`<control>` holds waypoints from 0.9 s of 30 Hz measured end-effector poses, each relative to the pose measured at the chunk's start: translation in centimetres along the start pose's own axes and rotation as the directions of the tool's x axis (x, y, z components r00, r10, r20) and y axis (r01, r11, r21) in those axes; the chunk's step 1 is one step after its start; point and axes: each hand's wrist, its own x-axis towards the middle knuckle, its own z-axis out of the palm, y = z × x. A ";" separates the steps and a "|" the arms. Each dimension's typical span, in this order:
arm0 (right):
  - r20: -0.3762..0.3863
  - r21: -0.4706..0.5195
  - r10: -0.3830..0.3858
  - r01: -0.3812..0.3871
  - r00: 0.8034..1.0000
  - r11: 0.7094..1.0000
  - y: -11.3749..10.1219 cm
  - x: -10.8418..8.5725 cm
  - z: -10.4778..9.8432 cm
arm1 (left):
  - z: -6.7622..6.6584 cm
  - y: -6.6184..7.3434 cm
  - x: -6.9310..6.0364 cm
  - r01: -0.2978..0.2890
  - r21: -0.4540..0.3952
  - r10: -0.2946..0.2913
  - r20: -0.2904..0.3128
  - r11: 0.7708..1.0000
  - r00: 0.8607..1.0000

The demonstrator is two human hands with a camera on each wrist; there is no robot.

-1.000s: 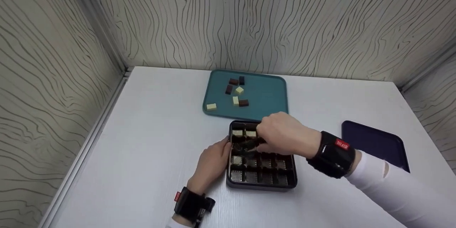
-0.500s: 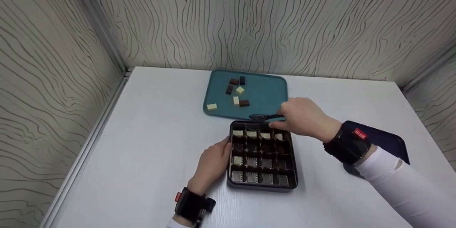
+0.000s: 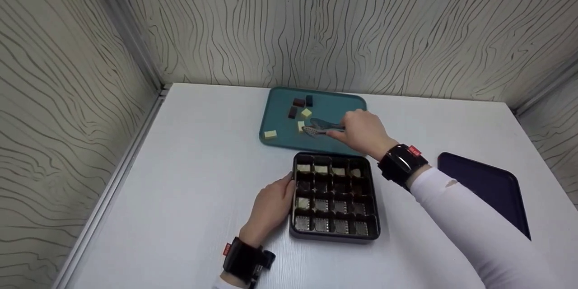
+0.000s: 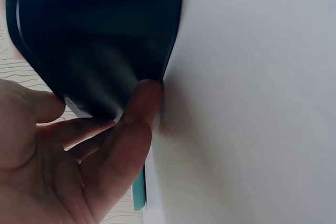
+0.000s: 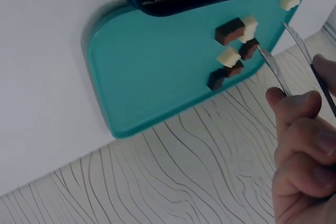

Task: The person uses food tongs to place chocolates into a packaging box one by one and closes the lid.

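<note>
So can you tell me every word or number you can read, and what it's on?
Red tag on the right wristband: pale marks, too blurred to read.
Other red tag on the left wristband: also too small to read.
No other writing shows, not even on the box or teal tray.

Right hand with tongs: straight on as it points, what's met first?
Likely the cream block just past the tips of the tongs in the head view. How high the right hand hovers over the teal tray is unclear, so the tongs might clear the block.
</note>
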 end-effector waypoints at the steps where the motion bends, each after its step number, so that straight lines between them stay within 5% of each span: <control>1: -0.005 0.004 0.011 -0.011 1.000 1.000 0.0 0.3 0.3 | 0.0 0.1 0.0 0.000 -0.003 0.000 0.003 1.000 1.000; 14: -0.011 0.034 0.112 -0.111 0.994 0.993 -1.7 2.9 3.1 | 0.0 0.0 -0.6 0.014 -0.021 -0.014 0.018 1.000 1.000; 21: 0.000 0.112 0.138 -0.137 0.990 0.984 -2.4 3.2 3.4 | 0.0 0.0 -0.6 0.002 -0.008 -0.002 0.011 1.000 1.000; 27: -0.006 0.087 0.134 -0.133 0.991 0.987 -3.0 3.2 3.9 | 0.1 0.0 -0.7 0.015 -0.024 -0.014 0.020 1.000 1.000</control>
